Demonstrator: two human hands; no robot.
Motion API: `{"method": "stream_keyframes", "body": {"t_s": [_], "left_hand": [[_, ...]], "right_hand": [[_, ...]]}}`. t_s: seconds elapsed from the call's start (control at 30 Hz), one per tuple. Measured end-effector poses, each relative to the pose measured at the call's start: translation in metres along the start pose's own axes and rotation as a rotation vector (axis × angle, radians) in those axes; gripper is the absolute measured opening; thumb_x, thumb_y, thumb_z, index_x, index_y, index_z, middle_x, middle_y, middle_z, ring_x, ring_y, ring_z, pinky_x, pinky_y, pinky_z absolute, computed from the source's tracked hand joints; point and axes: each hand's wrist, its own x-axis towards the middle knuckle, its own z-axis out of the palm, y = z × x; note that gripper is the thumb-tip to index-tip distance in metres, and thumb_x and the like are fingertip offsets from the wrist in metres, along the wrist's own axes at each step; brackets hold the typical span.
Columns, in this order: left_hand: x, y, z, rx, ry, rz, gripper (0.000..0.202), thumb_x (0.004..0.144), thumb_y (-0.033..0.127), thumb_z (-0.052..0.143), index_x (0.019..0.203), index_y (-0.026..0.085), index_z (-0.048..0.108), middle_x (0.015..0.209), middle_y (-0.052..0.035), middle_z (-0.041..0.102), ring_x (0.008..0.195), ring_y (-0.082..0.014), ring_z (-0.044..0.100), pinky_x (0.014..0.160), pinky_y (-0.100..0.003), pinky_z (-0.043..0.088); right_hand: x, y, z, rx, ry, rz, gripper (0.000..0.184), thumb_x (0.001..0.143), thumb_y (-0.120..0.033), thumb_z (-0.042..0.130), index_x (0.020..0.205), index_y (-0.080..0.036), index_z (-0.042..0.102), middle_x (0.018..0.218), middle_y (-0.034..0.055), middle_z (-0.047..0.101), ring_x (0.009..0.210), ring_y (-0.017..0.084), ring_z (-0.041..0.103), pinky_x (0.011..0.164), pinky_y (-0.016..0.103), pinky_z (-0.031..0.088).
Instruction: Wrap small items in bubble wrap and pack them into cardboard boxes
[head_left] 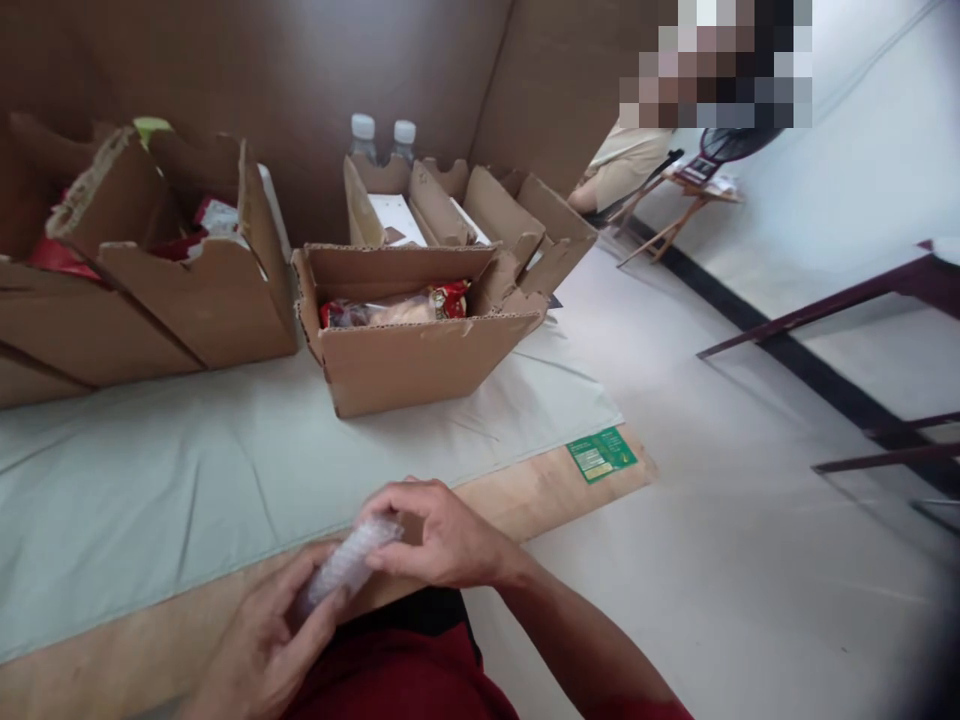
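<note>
Low in the view, both my hands hold a small clear wrapped roll over the table's near edge. My left hand wraps its fingers round the lower end. My right hand pinches the upper end with thumb and fingers. Beyond them stands an open cardboard box holding red-and-clear snack packets.
A pale cloth covers the wooden table, which bears a green label. A larger open box stands at the left, another box with two bottles behind. A person sits far back; dark furniture legs at the right.
</note>
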Motion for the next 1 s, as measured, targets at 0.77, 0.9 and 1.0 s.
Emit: {"method": "stream_keyframes", "body": {"t_s": [0.77, 0.9, 1.0], "left_hand": [[0.138, 0.121, -0.025, 0.517, 0.318, 0.925, 0.021, 0.088, 0.025, 0.067, 0.099, 0.036, 0.08, 0.167, 0.0073, 0.043, 0.151, -0.0402, 0.045, 0.119, -0.065, 0.046], [0.141, 0.118, -0.025, 0.549, 0.321, 0.932, 0.021, 0.09, 0.024, 0.065, 0.104, 0.035, 0.078, 0.171, 0.0104, 0.037, 0.153, -0.0386, 0.042, 0.119, -0.065, 0.046], [0.141, 0.121, -0.023, 0.547, 0.329, 0.931, 0.021, 0.091, 0.025, 0.066, 0.105, 0.037, 0.077, 0.171, 0.0149, 0.035, 0.153, -0.0385, 0.042, 0.121, -0.066, 0.046]], "right_hand": [[0.052, -0.127, -0.223, -1.049, 0.065, -0.162, 0.018, 0.087, -0.015, 0.067, 0.093, -0.026, 0.08, 0.091, -0.0027, 0.081, 0.08, 0.017, 0.07, 0.073, 0.031, 0.049], [0.101, -0.089, -0.214, -1.198, -0.188, -0.058, 0.026, 0.074, 0.0, 0.066, 0.066, -0.023, 0.073, 0.067, -0.0028, 0.073, 0.066, 0.016, 0.062, 0.07, 0.032, 0.041], [0.114, -0.072, -0.21, -1.248, -0.239, -0.035, 0.028, 0.07, 0.004, 0.066, 0.061, -0.023, 0.071, 0.058, -0.0013, 0.068, 0.067, 0.018, 0.062, 0.073, 0.034, 0.04]]}}
